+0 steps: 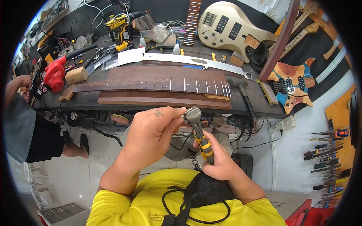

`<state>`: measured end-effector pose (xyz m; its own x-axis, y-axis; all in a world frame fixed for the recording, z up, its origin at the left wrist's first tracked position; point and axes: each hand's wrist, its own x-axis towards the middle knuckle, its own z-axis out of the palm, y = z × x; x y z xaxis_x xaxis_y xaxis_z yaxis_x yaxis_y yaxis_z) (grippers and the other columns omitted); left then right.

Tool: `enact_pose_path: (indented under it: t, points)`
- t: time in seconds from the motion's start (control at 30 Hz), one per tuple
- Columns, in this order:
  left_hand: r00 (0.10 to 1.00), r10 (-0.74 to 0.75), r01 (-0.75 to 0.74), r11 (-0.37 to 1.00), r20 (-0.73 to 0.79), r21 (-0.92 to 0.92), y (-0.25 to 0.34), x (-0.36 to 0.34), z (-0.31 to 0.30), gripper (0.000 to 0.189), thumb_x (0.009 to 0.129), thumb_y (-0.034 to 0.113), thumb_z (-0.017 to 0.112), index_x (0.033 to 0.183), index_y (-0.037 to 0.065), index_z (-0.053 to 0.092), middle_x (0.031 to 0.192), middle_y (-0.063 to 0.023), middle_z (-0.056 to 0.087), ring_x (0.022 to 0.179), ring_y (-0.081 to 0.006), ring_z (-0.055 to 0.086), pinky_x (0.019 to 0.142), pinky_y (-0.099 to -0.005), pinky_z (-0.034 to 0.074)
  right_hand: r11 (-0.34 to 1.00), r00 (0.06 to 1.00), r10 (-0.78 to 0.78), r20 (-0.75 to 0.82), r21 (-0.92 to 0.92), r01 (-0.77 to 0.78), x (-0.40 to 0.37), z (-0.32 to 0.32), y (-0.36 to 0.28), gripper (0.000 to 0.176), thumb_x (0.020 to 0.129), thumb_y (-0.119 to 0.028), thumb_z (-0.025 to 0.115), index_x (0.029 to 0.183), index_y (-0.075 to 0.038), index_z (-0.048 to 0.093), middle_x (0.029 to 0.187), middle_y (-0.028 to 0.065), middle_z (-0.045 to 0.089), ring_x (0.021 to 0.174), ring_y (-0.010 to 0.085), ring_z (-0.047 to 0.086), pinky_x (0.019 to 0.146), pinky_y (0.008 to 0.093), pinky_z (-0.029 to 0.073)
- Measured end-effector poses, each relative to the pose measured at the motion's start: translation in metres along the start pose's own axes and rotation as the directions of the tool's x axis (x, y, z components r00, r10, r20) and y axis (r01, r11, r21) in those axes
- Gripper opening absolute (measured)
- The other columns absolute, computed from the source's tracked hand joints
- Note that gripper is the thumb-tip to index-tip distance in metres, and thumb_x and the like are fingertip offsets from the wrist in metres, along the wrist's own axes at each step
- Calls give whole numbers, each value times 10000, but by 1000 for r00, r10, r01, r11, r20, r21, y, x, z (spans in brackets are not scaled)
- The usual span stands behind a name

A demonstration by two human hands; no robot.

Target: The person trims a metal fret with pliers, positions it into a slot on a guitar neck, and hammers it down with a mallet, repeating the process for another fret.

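Note:
My right hand grips the yellow-and-black handle of a small hammer, held upright in front of my chest. Its grey metal head points up. My left hand is closed around the hammer's head, with fingertips pinching something small against it; what it is stays hidden. Beyond my hands, a dark guitar fretboard with metal frets and white dots lies lengthwise on a wooden board on the workbench.
A second hammer lies at the fretboard's right end. A long metal ruler, a yellow cordless drill, a red blower and a cream bass body lie behind. Another person stands at left. Screwdrivers hang at right.

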<state>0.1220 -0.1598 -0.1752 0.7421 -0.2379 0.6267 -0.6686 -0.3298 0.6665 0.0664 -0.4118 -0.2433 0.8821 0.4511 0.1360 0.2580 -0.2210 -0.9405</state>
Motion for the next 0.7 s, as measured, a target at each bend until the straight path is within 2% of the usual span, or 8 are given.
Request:
enact_pose_path:
  t: [0.07, 0.17, 0.27, 0.47, 0.53, 0.6, 0.67, 0.7]
  points:
    - [1000, 21, -20, 999, 16, -34, -5, -1, 1, 159, 1015, -42, 685, 1150, -22, 768, 763, -97, 712, 651, -154, 680, 601, -276, 510, 996, 1000, 15, 15, -87, -14, -3, -1, 3, 989, 694, 48, 592, 1649, -6, 342, 1286, 118, 600, 1247, 248, 594, 1147, 377, 421]
    - [1000, 25, -25, 999, 13, -42, -6, -1, 2, 186, 1020, -41, 680, 1179, -14, 773, 755, -90, 714, 645, -152, 684, 607, -269, 520, 998, 1000, -15, 6, -59, 15, -2, -1, 4, 1004, 692, 46, 594, 1657, -1, 322, 1304, 125, 603, 1259, 255, 599, 1148, 372, 421]
    - [998, -60, 61, 996, 16, -66, -1, -3, 1, 195, 1022, -35, 680, 1188, -2, 778, 746, -83, 715, 635, -145, 684, 602, -264, 515, 993, 1000, -4, 17, -117, 6, -2, -3, 0, 1005, 692, 45, 597, 1658, 4, 320, 1316, 131, 604, 1269, 259, 599, 1153, 371, 418]
    - [1000, -9, 10, 996, 4, -87, -3, -4, 0, 192, 1025, -29, 678, 1184, 3, 780, 721, -76, 707, 623, -136, 684, 584, -264, 499, 998, 1000, 11, 21, -67, -10, -2, -2, -7, 1030, 689, 43, 608, 1673, 0, 307, 1409, 162, 610, 1331, 282, 617, 1187, 402, 417]
    - [997, -36, 38, 999, 66, -16, 0, -3, -4, 199, 979, -64, 695, 1167, -23, 745, 786, -146, 719, 670, -256, 730, 625, -333, 558, 996, 999, -14, 36, -90, 17, 0, -2, -3, 1047, 688, 47, 605, 1687, -5, 296, 1434, 172, 607, 1341, 288, 622, 1194, 409, 421]
    - [995, -40, 40, 999, 87, 10, 1, -2, -6, 211, 967, -67, 704, 1169, -24, 744, 782, -149, 713, 672, -264, 728, 628, -337, 559, 993, 998, -37, 50, -112, 42, 0, -2, -3, 1065, 686, 50, 603, 1701, -9, 285, 1459, 181, 605, 1351, 295, 626, 1201, 416, 425]
    - [993, -45, 42, 998, 107, 37, 0, -2, -7, 223, 954, -70, 712, 1170, -25, 743, 778, -151, 708, 673, -273, 726, 630, -341, 561, 998, 990, 58, 132, 12, -60, 1, -2, -6, 1119, 695, 9, 624, 1726, 13, 191, 1603, 247, 481, 1455, 379, 552, 1249, 425, 373]
    - [989, -71, 67, 997, 130, 35, 0, -2, -7, 235, 945, -69, 719, 1175, -26, 742, 796, -160, 719, 690, -287, 735, 640, -349, 568, 998, 990, 59, 132, 14, -62, 1, -1, -6, 1119, 695, 9, 624, 1726, 13, 191, 1603, 247, 481, 1455, 379, 552, 1249, 425, 373]
